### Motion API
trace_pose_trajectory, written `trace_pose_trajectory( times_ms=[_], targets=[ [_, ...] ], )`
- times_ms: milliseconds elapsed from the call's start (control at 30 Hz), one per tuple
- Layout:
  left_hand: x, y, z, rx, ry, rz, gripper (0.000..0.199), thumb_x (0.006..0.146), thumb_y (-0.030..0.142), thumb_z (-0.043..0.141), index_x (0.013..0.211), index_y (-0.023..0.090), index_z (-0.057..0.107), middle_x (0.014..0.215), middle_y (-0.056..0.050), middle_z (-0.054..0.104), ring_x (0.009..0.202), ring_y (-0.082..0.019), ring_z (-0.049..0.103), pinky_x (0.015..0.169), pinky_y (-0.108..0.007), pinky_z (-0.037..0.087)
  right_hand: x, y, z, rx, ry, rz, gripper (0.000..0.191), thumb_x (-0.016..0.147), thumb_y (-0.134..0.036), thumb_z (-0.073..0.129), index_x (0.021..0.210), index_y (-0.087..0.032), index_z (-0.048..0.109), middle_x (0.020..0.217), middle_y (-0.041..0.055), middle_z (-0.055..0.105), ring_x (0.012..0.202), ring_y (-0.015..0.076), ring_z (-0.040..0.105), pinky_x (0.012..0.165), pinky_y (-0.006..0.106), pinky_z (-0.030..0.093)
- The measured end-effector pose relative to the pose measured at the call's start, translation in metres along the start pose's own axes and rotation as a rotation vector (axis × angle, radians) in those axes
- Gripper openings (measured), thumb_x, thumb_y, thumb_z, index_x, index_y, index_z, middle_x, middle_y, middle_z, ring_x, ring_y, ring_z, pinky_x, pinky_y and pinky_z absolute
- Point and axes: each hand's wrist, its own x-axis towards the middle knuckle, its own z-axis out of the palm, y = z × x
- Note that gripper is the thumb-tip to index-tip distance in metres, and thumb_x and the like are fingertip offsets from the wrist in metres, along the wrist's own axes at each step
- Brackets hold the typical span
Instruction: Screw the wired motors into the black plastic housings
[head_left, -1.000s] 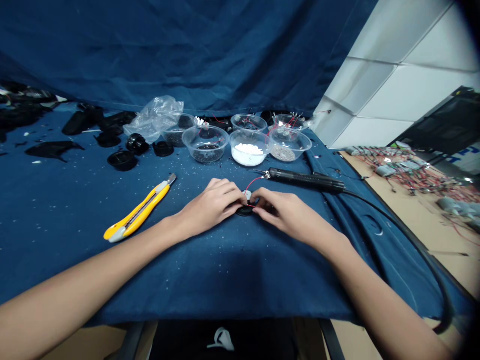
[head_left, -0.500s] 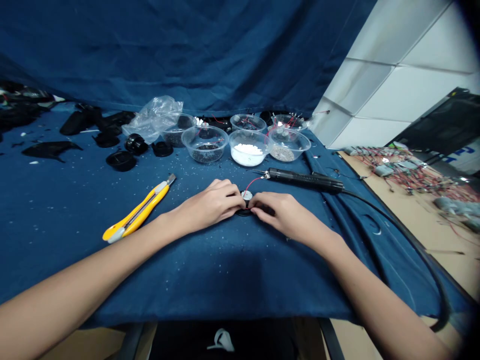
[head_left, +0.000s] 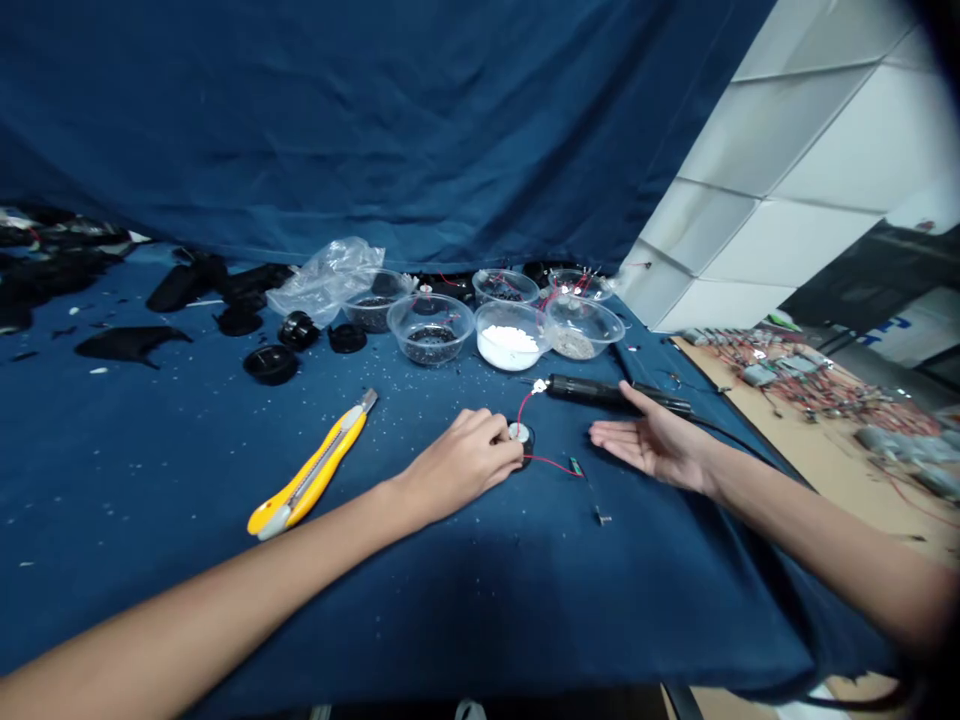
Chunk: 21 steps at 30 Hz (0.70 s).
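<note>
- Yellow plastic utility knife (head_left: 315, 468) lies left on the blue cloth-covered counter (head_left: 450, 620).
- Left hand (head_left: 466, 460) clasps a small round black-and-grey part (head_left: 520, 433), thin red wires (head_left: 551, 461) attached, at counter centre.
- Right hand (head_left: 656, 445) apart, fingers extended, near a black cylindrical corded tool (head_left: 585, 390).
- Clear plastic bowls (head_left: 403, 330) stand beyond.

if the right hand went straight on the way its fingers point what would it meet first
Probably the small round part at the left hand, though the right hand may be high enough to pass over it; depth is unclear.
</note>
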Motion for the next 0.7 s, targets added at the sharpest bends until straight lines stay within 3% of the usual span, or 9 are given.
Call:
trace_pose_trajectory(
  times_ms=[100, 200, 267, 333, 400, 500, 600, 700],
  targets=[
    [-0.001, 0.000, -0.001, 0.003, 0.005, 0.014, 0.021, 0.098, 0.023, 0.043, 0.097, 0.016, 0.064, 0.093, -0.007, 0.055, 0.087, -0.018, 0.049, 0.078, -0.032, 0.041, 0.011, -0.013, 0.001, -0.029, 0.025, 0.046, 0.062, 0.084, -0.057, 0.058, 0.102, 0.002, 0.061, 0.081, 0.0191, 0.070, 0.067, 0.0211, 0.070, 0.057, 0.024, 0.060],
    [-0.001, -0.001, -0.001, 0.010, 0.012, 0.008, 0.019, 0.096, 0.020, 0.045, 0.099, 0.016, 0.063, 0.093, -0.008, 0.055, 0.087, -0.018, 0.050, 0.078, -0.032, 0.042, 0.017, -0.018, 0.008, -0.054, 0.075, 0.055, 0.052, 0.085, -0.048, 0.059, 0.102, 0.001, 0.062, 0.077, 0.0184, 0.070, 0.063, 0.0203, 0.069, 0.054, 0.023, 0.059],
    [-0.001, -0.001, 0.000, 0.014, 0.018, 0.000, 0.017, 0.096, 0.021, 0.047, 0.099, 0.016, 0.063, 0.094, -0.008, 0.055, 0.087, -0.019, 0.050, 0.077, -0.032, 0.043, 0.018, -0.015, 0.013, -0.033, 0.104, -0.026, 0.040, 0.085, -0.040, 0.060, 0.098, -0.002, 0.062, 0.078, 0.0185, 0.070, 0.064, 0.0200, 0.069, 0.056, 0.023, 0.060],
    [-0.002, 0.000, 0.002, 0.005, 0.020, -0.005, 0.016, 0.095, 0.024, 0.049, 0.100, 0.016, 0.062, 0.096, -0.008, 0.055, 0.087, -0.019, 0.051, 0.078, -0.033, 0.044, 0.017, -0.008, 0.020, 0.078, 0.146, -0.262, 0.025, 0.082, -0.030, 0.063, 0.092, -0.007, 0.061, 0.077, 0.0157, 0.069, 0.068, 0.0200, 0.069, 0.062, 0.025, 0.061],
    [-0.004, 0.002, 0.002, -0.020, 0.025, -0.013, 0.018, 0.094, 0.029, 0.051, 0.101, 0.016, 0.061, 0.099, -0.008, 0.055, 0.089, -0.020, 0.052, 0.080, -0.034, 0.044, 0.017, -0.004, 0.028, 0.237, 0.220, -0.561, 0.013, 0.077, -0.022, 0.064, 0.086, -0.014, 0.058, 0.075, 0.0067, 0.067, 0.072, 0.0171, 0.068, 0.070, 0.027, 0.061],
    [-0.003, 0.006, -0.008, -0.080, 0.095, -0.077, 0.020, 0.095, 0.033, 0.049, 0.101, 0.016, 0.057, 0.100, -0.008, 0.056, 0.091, -0.020, 0.053, 0.083, -0.036, 0.044, 0.016, -0.008, 0.038, 0.478, 0.443, -0.929, 0.011, 0.074, -0.019, 0.061, 0.079, -0.019, 0.052, 0.068, -0.0049, 0.057, 0.069, 0.0110, 0.063, 0.069, 0.023, 0.061],
    [0.019, 0.006, -0.029, -0.137, 0.256, -0.145, 0.018, 0.097, 0.028, 0.041, 0.095, 0.015, 0.053, 0.095, -0.008, 0.057, 0.091, -0.020, 0.053, 0.084, -0.035, 0.044, 0.011, -0.023, 0.046, 0.691, 0.514, -1.150, 0.007, 0.072, -0.016, 0.052, 0.071, -0.020, 0.046, 0.059, -0.0057, 0.049, 0.062, 0.0134, 0.063, 0.060, 0.028, 0.061],
    [0.071, -0.008, -0.046, -0.107, 0.328, -0.154, 0.022, 0.099, 0.027, 0.036, 0.090, 0.015, 0.053, 0.091, -0.006, 0.058, 0.088, -0.018, 0.053, 0.084, -0.032, 0.044, 0.001, -0.035, 0.051, 0.718, 0.450, -1.216, 0.006, 0.069, -0.014, 0.047, 0.068, -0.019, 0.045, 0.057, -0.0044, 0.050, 0.050, 0.0157, 0.061, 0.042, 0.027, 0.053]
  ],
)
